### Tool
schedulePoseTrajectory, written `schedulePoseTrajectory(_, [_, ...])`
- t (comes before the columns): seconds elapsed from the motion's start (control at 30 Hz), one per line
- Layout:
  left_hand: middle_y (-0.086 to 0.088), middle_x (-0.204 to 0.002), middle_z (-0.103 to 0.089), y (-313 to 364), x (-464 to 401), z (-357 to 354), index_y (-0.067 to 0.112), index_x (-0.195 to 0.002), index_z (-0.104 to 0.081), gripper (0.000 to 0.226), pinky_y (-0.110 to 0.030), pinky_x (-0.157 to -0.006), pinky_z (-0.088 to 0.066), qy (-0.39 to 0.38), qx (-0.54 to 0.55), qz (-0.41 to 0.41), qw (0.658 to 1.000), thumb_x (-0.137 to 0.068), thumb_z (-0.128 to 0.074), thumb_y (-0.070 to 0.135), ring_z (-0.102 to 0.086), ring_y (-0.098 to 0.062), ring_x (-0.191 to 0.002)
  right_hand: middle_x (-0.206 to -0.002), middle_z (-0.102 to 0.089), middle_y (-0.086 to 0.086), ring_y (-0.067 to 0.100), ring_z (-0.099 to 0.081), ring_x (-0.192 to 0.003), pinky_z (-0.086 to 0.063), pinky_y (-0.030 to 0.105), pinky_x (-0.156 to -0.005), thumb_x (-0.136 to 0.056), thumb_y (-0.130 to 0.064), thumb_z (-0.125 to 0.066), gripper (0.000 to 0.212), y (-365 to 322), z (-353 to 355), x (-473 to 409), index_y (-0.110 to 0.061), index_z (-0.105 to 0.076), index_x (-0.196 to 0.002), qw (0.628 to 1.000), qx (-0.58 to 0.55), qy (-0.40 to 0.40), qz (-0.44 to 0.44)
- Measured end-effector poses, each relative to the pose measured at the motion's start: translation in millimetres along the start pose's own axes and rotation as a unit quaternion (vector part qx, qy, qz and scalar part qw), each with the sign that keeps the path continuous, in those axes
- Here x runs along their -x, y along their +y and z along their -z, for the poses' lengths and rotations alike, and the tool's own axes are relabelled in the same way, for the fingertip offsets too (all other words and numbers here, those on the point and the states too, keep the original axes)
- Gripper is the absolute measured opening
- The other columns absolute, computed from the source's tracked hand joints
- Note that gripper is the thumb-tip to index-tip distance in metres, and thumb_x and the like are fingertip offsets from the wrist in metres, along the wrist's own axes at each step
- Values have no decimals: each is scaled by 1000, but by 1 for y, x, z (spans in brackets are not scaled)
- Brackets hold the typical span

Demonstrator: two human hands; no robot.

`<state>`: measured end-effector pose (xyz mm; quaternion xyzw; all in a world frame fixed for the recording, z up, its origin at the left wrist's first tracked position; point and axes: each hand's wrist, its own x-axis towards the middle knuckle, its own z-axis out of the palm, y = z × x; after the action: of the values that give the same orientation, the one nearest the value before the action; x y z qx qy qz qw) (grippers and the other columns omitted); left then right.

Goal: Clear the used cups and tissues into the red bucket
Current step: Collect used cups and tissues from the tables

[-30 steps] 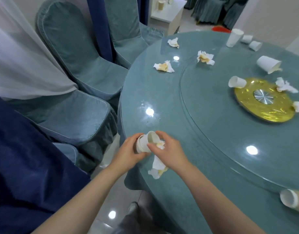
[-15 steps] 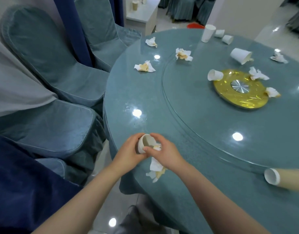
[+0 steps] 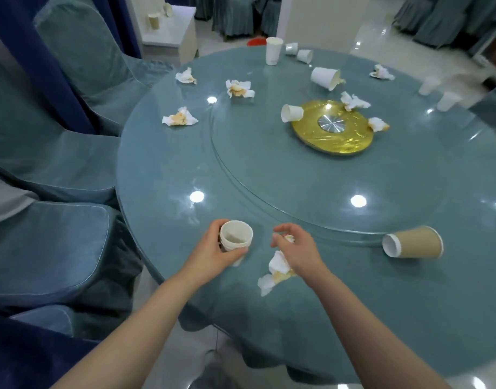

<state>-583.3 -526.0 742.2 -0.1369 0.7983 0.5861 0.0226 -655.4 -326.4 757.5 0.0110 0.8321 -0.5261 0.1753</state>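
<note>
Separated now, left hand [image 3: 213, 249] grips cup [image 3: 236, 236], right hand [image 3: 295, 248] tissue [image 3: 277, 266].

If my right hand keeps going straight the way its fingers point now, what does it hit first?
Probably the white cup in your left hand. Your right hand points left across a bare gap toward it, though depth is hard to judge.

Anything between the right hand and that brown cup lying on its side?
Nothing visible. The right hand, holding a tissue, has bare table between it and the brown cup.
</note>
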Motion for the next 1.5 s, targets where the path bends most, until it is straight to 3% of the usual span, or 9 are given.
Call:
schedulePoseTrajectory(0.17, [22, -109, -62, 28, 1, -61, 42, -116, -45, 65, -24, -87, -50, -47, 16, -2, 999, -61, -77, 53, -61, 3, -97, -76, -62, -5, 13, -57, -68, -42, 17, -58, -90, -20, -64, 2, 34, 62, 15, -22, -65, -89, 999, -1, 43, -16])
schedulePoseTrajectory(0.3, [21, -112, -61, 51, 9, -128, 48, -121, -41, 63, -16, -84, -48, -91, 24, -7, 996, -72, -79, 38, -60, 8, -94, -74, -60, -11, 6, -55, -69, -41, 15, -63, -92, -28, -62, 9, 74, 124, 33, -22, -66, -87, 996, 2, 87, -27])
schedulePoseTrajectory(0.47, [19, -115, -58, 80, 26, -224, 37, -131, -38, 64, -2, -73, -44, -138, 31, -11, 990, -82, -76, 19, -57, 18, -88, -73, -58, -10, -2, -50, -60, -39, 9, -56, -93, -32, -58, 17, 127, 212, 65, -24, -59, -79, 988, -14, 149, -37])
schedulePoseTrajectory(0.73, [30, -104, -62, 116, 57, -370, 49, -119, -44, 56, -8, -75, -48, -200, 5, -23, 980, -79, -78, 29, -59, 12, -93, -73, -54, -12, 6, -49, -67, -40, 24, -65, -94, -33, -56, 18, 213, 344, 119, -27, -52, -77, 977, -26, 190, -88])
schedulePoseTrajectory(0.93, [37, -104, -58, 142, 66, -452, 61, -110, -42, 57, -2, -72, -44, -219, -16, -38, 975, -76, -79, 32, -57, 14, -94, -87, -53, -9, 10, -50, -79, -39, 26, -66, -95, -20, -43, 16, 253, 419, 145, -29, -55, -88, 970, -92, 187, -126])
schedulePoseTrajectory(1.13, [25, -113, -58, 168, 51, -530, 42, -126, -42, 61, -15, -78, -48, -249, -19, -31, 968, -79, -78, 30, -58, 5, -100, -95, -52, -5, 15, -55, -76, -42, 24, -48, -95, -15, -42, 22, 291, 486, 151, -26, -46, -114, 945, -111, 251, -180])
schedulePoseTrajectory(1.27, [23, -110, -59, 190, 32, -590, 38, -126, -45, 59, -11, -72, -47, -275, -13, -36, 961, -80, -78, 22, -59, 4, -94, -90, -55, -4, 11, -54, -75, -41, 25, -52, -88, -12, -54, 16, 316, 537, 147, -20, -52, -101, 930, -112, 293, -193])
schedulePoseTrajectory(1.5, [10, -119, -57, 234, -12, -700, 28, -130, -43, 61, -29, -94, -49, -313, -25, -47, 948, -81, -77, 14, -57, -13, -108, -85, -65, -3, 11, -59, -71, -47, 18, -54, -80, -9, -62, 15, 344, 641, 123, -23, -65, -84, 928, -132, 303, -171])
